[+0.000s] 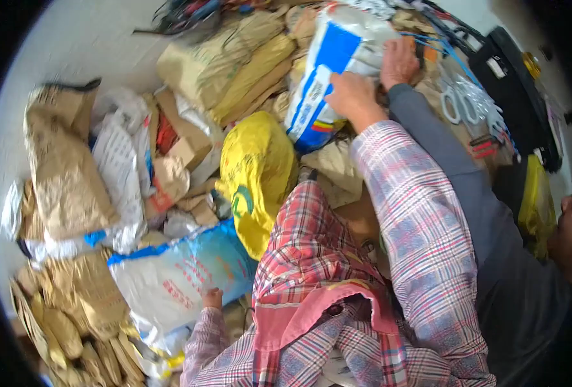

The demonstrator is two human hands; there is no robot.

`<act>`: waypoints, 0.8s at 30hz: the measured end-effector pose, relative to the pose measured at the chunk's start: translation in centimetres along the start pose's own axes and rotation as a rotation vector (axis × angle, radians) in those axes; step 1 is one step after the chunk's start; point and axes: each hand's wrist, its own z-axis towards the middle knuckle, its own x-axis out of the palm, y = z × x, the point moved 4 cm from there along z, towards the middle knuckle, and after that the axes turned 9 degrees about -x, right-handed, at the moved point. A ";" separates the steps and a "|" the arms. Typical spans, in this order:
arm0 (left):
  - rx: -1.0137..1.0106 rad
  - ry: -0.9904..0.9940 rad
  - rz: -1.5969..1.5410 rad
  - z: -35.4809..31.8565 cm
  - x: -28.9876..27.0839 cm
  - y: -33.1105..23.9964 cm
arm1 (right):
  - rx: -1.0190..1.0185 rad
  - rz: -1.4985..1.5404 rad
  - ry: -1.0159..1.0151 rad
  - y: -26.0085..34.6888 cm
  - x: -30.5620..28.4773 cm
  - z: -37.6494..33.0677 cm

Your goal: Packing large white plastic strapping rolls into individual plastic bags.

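Head view: reaching up over the heap with the right hand [351, 97], fingers curled tight on the edge of the blue-white bag [334, 58], up and right of the yellow sack [253, 174]. Resting the left hand [212, 298] below the yellow sack, against the pale sack [176, 277]; fingers mostly hidden, so impossible to tell how far open. Sharing the bag with a grey-sleeved co-worker's hand [398, 61], pressing on its right side. Judging by the grip, pulling 1 bag free of the pile. Needing next a firm hold from 2 sides and a lift clear of the brown sacks [234, 64] above the yellow sack.
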 end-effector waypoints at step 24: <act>-0.324 -0.438 0.051 -5.6 -6.2 5.8 | -0.212 0.578 0.237 8.4 6.8 -14.9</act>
